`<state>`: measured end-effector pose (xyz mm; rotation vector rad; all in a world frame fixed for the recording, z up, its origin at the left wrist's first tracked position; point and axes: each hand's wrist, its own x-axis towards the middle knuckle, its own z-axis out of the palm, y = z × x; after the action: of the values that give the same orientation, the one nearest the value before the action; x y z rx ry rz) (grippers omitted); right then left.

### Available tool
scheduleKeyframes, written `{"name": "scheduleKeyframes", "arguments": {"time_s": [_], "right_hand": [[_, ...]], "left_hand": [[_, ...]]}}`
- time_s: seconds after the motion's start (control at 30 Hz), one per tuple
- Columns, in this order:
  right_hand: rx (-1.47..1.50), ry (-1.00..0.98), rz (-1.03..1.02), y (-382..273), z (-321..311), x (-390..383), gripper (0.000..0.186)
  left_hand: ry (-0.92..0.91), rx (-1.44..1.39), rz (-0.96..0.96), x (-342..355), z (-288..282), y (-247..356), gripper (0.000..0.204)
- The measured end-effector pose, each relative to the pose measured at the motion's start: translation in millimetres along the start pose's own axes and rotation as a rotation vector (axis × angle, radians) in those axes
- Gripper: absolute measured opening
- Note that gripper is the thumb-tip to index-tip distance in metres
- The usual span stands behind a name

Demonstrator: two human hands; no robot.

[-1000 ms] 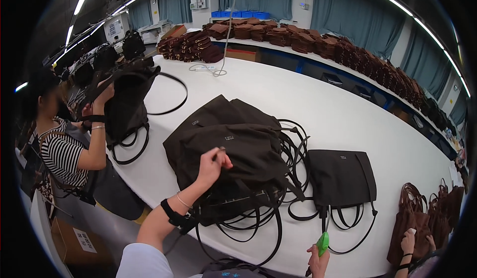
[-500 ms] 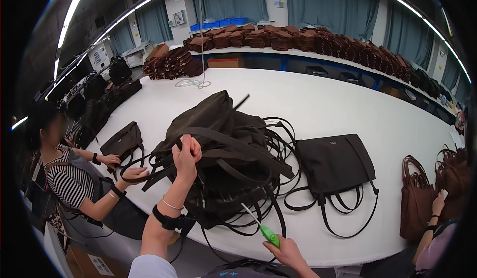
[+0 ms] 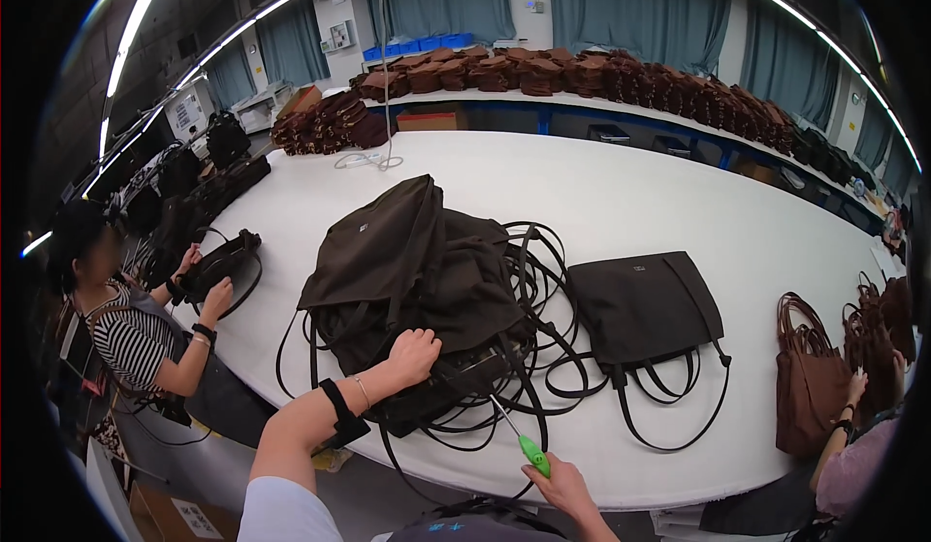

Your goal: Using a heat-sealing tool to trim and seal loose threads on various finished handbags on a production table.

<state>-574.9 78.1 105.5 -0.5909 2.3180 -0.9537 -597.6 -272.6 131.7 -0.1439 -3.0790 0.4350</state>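
A heap of dark brown bags (image 3: 373,241) with tangled straps (image 3: 543,290) lies on the white table in front of me. My left hand (image 3: 412,356) grips dark fabric at the heap's near side, fingers curled over it. My right hand (image 3: 551,484), at the lower edge, holds a green-handled tool (image 3: 531,455) with a thin metal shaft; its tip reaches into the straps at the heap's near right. Beside the heap, to its right, one dark bag (image 3: 645,304) lies flat with its loop straps trailing toward me.
A co-worker (image 3: 131,338) at the left handles a small dark bag (image 3: 228,261). Another person's arm (image 3: 844,435) at the right reaches among brown bags (image 3: 810,401) standing on the table (image 3: 679,183). A cord (image 3: 386,96) hangs at the back, before shelves of stacked brown pieces (image 3: 533,72).
My left hand rose with straps and fabric, then came down; the upper bag shifted. My right hand moved the tool leftward to the heap. The left co-worker lowered a large bag and now handles a smaller one.
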Motion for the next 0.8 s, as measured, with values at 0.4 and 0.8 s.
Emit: {"name": "scheduleKeyframes", "arguments": {"time_s": [0.4, 0.8], "right_hand": [[-0.057, -0.040, -0.073, -4, -2, 4, 0.048], [0.085, 0.085, -0.166, -41, -40, 16, 0.046]], "left_hand": [[0.039, -0.172, -0.226, 21, -17, -29, 0.020], [0.005, -0.351, 0.002, 25, -65, 8, 0.026]]}}
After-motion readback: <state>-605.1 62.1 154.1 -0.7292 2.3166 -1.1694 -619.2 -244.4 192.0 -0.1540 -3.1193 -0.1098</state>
